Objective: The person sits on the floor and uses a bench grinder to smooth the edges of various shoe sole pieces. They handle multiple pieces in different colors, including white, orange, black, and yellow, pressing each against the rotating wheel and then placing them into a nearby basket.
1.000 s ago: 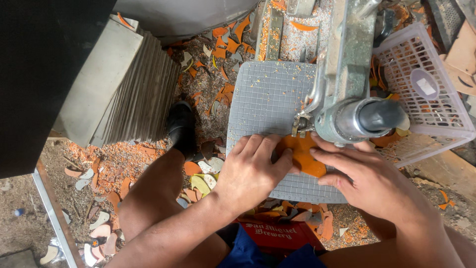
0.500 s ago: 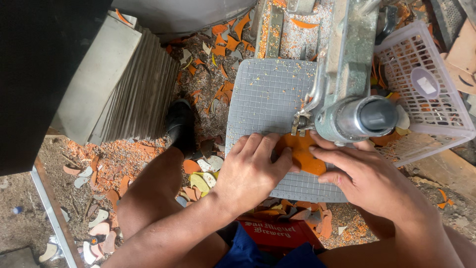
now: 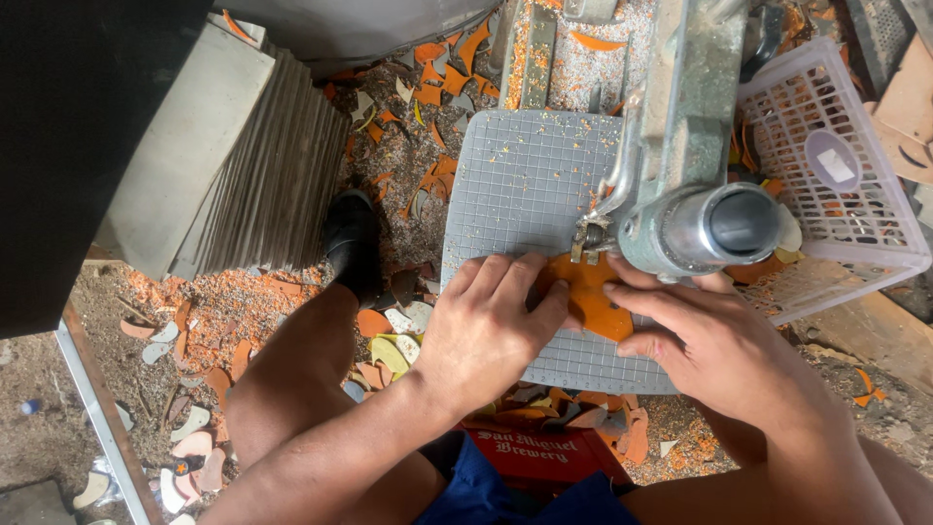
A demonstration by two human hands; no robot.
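At centre, I see a grey gridded saw bench (image 3: 515,185); metal saw head (image 3: 695,209) at 2 o'clock. Left hand (image 3: 486,326) and right hand (image 3: 714,345), each grip pressed flat on orange tile piece (image 3: 593,301) under blade.

Tile piece (image 3: 590,299) lies on the grid table (image 3: 515,185), near its right edge, under the saw head (image 3: 695,219). L hand (image 3: 486,326) presses it from the left, R hand (image 3: 709,345) from the right. Basket (image 3: 855,209) sits right of the table — tile stack (image 3: 233,160) left, scraps (image 3: 384,335) on the floor between.
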